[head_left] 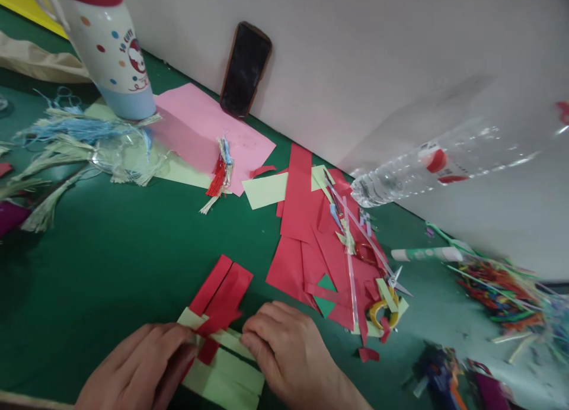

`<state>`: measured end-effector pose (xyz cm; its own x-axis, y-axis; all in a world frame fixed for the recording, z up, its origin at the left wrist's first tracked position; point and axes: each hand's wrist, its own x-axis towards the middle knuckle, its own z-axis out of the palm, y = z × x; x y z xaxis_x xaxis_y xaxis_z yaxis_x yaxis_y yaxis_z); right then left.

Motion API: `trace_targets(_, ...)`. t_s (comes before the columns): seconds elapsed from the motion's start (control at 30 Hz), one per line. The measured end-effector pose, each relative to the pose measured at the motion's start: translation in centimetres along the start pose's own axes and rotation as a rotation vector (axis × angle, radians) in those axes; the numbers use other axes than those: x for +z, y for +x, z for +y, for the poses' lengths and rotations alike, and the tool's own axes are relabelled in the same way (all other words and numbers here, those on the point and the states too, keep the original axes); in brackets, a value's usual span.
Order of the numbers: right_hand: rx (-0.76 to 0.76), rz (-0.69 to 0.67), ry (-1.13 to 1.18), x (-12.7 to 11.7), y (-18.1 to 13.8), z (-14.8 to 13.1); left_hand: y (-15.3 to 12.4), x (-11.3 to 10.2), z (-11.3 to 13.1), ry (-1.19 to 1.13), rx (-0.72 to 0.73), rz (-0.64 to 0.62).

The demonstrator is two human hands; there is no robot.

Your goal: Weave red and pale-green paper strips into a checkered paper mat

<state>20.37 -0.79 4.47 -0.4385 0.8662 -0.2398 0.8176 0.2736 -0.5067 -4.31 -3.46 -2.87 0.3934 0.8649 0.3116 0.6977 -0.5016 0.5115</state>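
Red paper strips (222, 282) and pale green paper strips (224, 377) cross one another on the green table, woven together near its front edge. My left hand (144, 362) is closed at the left side of the weave, its fingertips pinching the paper where red and green meet. On the other side my right hand (284, 351) has thumb and fingers pressed together on the end of a narrow pale green strip that runs between both hands. The left hand's palm hides part of the red strips below it.
Red paper sheets (288, 268) lie beyond the right hand, with yellow-handled scissors (382, 309) on them. A clear plastic bottle (444, 167) and a phone (245, 69) lean on the wall. A cup (106, 48), pink paper (195, 125) and thread tassels (89, 137) are at the back left.
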Motion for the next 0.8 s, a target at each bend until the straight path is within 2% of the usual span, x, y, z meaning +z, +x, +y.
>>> trace_targets(0.1,-0.003,-0.022,-0.031,0.2,0.3,-0.5,0.1,-0.1,0.3,-0.040,-0.065,0.013)
trace_targets(0.3,0.022,-0.049,-0.128,1.1,0.2,-1.4,1.0,-0.9,0.8,-0.004,-0.081,-0.014)
trace_targets(0.47,0.049,-0.022,-0.134,1.3,0.4,-1.8,1.9,-1.3,1.4,0.092,-0.092,0.056)
trace_targets(0.63,0.089,0.029,-0.132,1.2,0.7,-1.3,1.8,-1.6,1.6,0.098,-0.154,-0.053)
trace_targets(0.8,0.092,0.020,-0.162,0.9,1.0,-0.9,2.4,-1.6,1.7,0.152,-0.201,-0.142)
